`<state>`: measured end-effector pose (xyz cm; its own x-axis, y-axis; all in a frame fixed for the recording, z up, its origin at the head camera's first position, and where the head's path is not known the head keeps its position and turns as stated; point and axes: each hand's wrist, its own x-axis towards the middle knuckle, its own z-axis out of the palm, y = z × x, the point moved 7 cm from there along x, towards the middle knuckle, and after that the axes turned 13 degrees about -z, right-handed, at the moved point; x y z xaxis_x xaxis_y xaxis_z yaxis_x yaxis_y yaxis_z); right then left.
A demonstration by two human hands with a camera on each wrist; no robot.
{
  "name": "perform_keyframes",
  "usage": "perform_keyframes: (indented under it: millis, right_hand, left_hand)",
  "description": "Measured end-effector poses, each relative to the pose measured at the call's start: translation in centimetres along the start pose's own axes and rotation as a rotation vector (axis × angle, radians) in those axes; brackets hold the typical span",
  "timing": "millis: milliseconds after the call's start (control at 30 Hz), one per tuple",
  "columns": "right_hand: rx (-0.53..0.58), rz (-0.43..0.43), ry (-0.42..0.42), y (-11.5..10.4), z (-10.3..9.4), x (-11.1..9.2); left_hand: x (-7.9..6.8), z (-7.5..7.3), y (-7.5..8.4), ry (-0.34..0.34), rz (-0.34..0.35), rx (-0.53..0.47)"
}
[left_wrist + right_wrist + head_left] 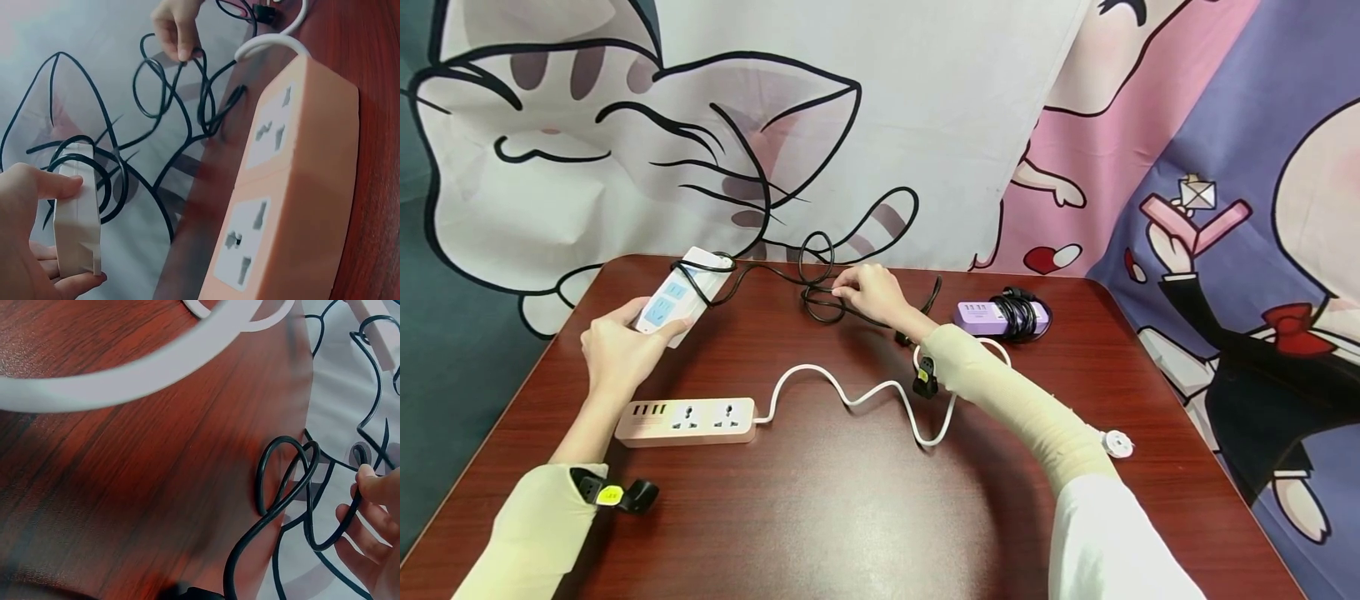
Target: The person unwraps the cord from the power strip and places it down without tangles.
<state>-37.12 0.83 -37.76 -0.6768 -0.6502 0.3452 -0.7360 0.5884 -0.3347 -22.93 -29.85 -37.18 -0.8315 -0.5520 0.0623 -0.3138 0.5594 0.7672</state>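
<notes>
My left hand grips the near end of a white power strip with blue socket faces, tilted up over the left side of the table. A black cord loops around the strip's far end and runs right in loose coils. At the back middle, my right hand pinches that cord between thumb and fingers; the right wrist view shows the cord hanging in loops from the fingertips. In the left wrist view the white strip sits between thumb and fingers, with cord turns around its upper part.
A peach power strip lies near my left forearm. Its white cord snakes right under my right arm to a round white plug. A purple power strip wrapped in black cord lies at the back right. A cartoon cloth hangs behind the table.
</notes>
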Motion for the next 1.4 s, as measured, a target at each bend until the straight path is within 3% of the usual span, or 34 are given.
perform_keyframes:
  millis: [967,1400]
  right_hand:
    - [0.024,0.155,-0.003,0.9,0.4,2.5]
    - [0.056,0.239,0.03,1.5,0.0,3.1]
  left_hand:
    - [-1.8,0.7,2.1,-0.184,0.047,0.073]
    - [-2.3,1.5,2.7,-0.296,0.129,0.18]
